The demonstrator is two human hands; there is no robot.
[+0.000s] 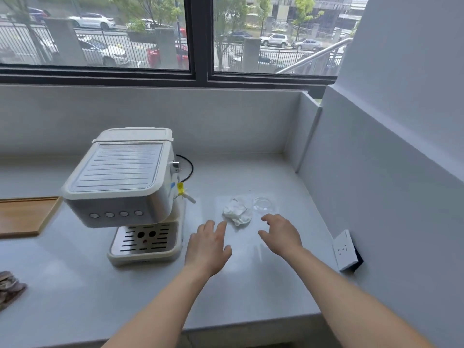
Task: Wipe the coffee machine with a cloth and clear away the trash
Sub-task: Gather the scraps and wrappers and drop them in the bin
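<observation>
Evidently the trash-clearing step is in hand – both the left hand [208, 247] and right hand [281, 234] hover open and empty near the crumpled white paper wad [237, 213] on the pale grey counter [263, 285], right of the cream coffee machine [125, 187] – next, 1 hand must close on it

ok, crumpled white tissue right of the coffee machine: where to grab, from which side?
Pinch the crumpled white tissue at its raised folds, coming from above and the near side. It lies loose on the counter, so a top pinch should gather it. The left hand, open, is nearest; avoid sweeping right toward the clear plastic lid beside it.
</observation>
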